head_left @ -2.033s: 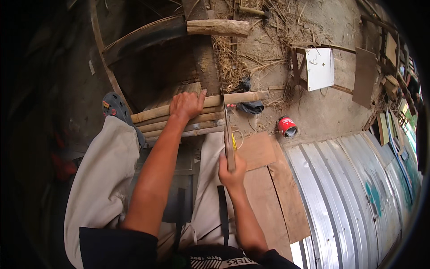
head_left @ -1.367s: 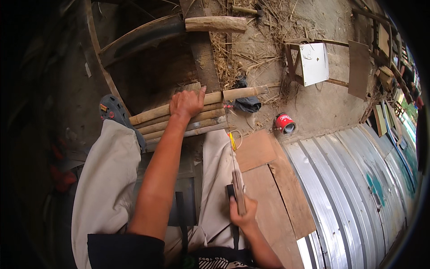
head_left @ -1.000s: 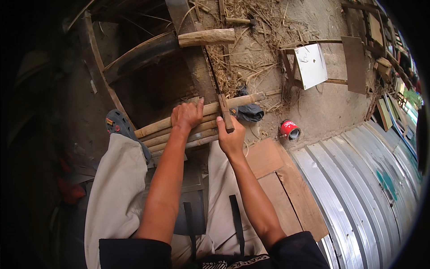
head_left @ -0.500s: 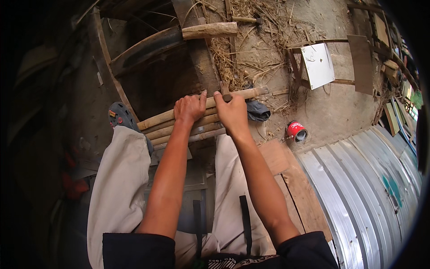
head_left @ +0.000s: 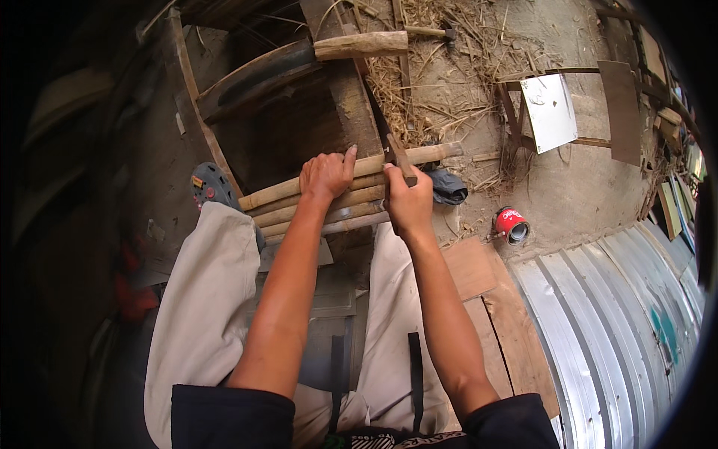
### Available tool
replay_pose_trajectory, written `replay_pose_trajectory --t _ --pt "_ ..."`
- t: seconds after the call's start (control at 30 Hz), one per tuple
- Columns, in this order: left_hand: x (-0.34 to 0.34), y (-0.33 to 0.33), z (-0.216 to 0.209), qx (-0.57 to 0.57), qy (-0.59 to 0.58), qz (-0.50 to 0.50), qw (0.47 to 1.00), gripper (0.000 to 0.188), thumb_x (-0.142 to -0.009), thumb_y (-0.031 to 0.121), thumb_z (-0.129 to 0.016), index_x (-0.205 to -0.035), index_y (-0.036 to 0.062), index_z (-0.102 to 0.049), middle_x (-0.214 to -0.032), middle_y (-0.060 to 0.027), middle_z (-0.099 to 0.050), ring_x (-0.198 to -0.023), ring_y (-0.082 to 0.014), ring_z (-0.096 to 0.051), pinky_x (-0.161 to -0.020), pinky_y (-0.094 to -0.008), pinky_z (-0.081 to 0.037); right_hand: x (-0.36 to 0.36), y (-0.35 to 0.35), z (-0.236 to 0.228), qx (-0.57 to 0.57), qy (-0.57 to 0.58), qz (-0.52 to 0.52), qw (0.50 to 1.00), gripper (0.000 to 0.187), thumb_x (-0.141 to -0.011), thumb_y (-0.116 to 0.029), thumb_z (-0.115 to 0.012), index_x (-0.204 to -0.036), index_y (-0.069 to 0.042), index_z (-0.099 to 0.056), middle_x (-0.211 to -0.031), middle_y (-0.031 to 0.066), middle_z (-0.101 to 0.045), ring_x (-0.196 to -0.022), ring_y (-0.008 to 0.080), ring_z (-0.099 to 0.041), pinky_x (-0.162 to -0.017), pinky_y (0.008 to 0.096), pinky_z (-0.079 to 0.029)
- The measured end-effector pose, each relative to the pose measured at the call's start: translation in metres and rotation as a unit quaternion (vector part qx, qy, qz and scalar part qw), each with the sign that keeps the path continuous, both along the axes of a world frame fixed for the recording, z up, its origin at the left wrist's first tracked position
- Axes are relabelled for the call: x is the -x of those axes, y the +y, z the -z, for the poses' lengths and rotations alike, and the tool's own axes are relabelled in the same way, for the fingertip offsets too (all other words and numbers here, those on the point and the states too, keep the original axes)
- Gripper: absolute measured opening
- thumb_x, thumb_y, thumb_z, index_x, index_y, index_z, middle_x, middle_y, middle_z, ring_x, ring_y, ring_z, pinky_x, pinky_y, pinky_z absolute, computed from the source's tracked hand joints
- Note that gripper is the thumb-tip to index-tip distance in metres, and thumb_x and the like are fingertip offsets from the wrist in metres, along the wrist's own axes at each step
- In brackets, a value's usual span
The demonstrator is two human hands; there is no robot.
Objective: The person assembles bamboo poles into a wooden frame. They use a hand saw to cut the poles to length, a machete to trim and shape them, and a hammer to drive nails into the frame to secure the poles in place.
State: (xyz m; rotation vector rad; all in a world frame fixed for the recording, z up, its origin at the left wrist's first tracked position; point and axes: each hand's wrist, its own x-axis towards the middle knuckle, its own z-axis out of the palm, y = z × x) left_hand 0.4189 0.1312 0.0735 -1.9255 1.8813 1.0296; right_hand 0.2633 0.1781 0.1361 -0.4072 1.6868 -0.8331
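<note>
Bamboo poles (head_left: 278, 191) are lying side by side under the left hand (head_left: 326, 178), which is clasping the top one. Probably light and stiff but rolly, so I'd be pinning them near the saw (head_left: 402, 156). Right hand (head_left: 409, 203)'s gripping that. Straw (head_left: 446, 84) is littering the dirt floor (head_left: 550, 191); ribbed metal sheeting (head_left: 598, 314) is filling the right.

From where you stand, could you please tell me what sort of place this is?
It looks like a makeshift workshop: bamboo poles lie under the left hand, dry scraps litter the dusty ground, and a hammer-like tool lies by them.
</note>
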Motion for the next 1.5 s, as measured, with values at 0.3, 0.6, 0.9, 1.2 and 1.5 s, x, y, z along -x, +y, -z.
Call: replay_pose_trajectory --t 0.3,0.6,0.9,1.2,1.5 --pt "-0.001 -0.003 -0.001 -0.019 0.019 -0.003 1.0 0.069 -0.102 0.05 -0.034 -0.081 -0.003 -0.074 -0.088 -0.0319 -0.067 -0.093 -0.0492 -0.065 -0.089 -0.0531 -0.05 0.006 -0.072 -0.003 0.011 0.181 -0.03 0.983 0.034 -0.086 -0.026 -0.061 -0.076 0.006 -0.064 -0.065 0.0184 -0.065 -0.063 0.0233 -0.063 -0.066 0.0388 -0.049" --pt "-0.011 -0.001 0.001 -0.03 0.036 0.117 0.992 0.087 -0.075 0.083 -0.057 -0.084 -0.0014 -0.074 -0.088 -0.0258 -0.071 -0.089 -0.0404 -0.071 -0.084 -0.0463 -0.055 0.046 0.041 -0.033 0.096 0.158 -0.101 0.978 0.018 -0.093 -0.015 -0.062 -0.086 0.002 -0.064 -0.063 0.0029 -0.057 -0.06 0.0087 -0.051 -0.056 0.0288 -0.042" --pt "-0.011 -0.003 0.003 -0.036 0.032 0.129 0.991 0.091 -0.074 0.086 -0.055 -0.086 -0.0019 -0.073 -0.086 -0.0258 -0.071 -0.089 -0.0393 -0.071 -0.083 -0.0461 -0.056 0.014 0.09 -0.035 0.106 0.159 -0.109 0.975 0.016 -0.09 -0.013 -0.064 -0.08 -0.001 -0.06 -0.057 0.0049 -0.056 -0.051 0.0119 -0.054 -0.05 0.0303 -0.043" --pt "-0.005 -0.015 -0.002 -0.094 0.04 0.18 0.978 0.084 -0.081 0.076 -0.058 -0.08 -0.0069 -0.071 -0.084 -0.0279 -0.07 -0.089 -0.0422 -0.069 -0.082 -0.0482 -0.054 0.02 0.113 -0.054 0.108 0.148 -0.166 0.969 0.023 -0.091 -0.01 -0.065 -0.074 -0.002 -0.052 -0.054 0.0012 -0.048 -0.049 0.0077 -0.045 -0.046 0.0294 -0.037" --pt "-0.001 -0.003 -0.006 -0.097 0.032 0.134 0.986 0.089 -0.082 0.082 -0.05 -0.094 -0.0038 -0.072 -0.096 -0.0265 -0.071 -0.094 -0.0411 -0.07 -0.085 -0.0467 -0.054 0.015 0.108 -0.075 0.092 0.112 -0.174 0.974 0.019 -0.09 -0.009 -0.064 -0.075 -0.003 -0.054 -0.053 0.004 -0.051 -0.045 0.0138 -0.049 -0.048 0.0312 -0.04"
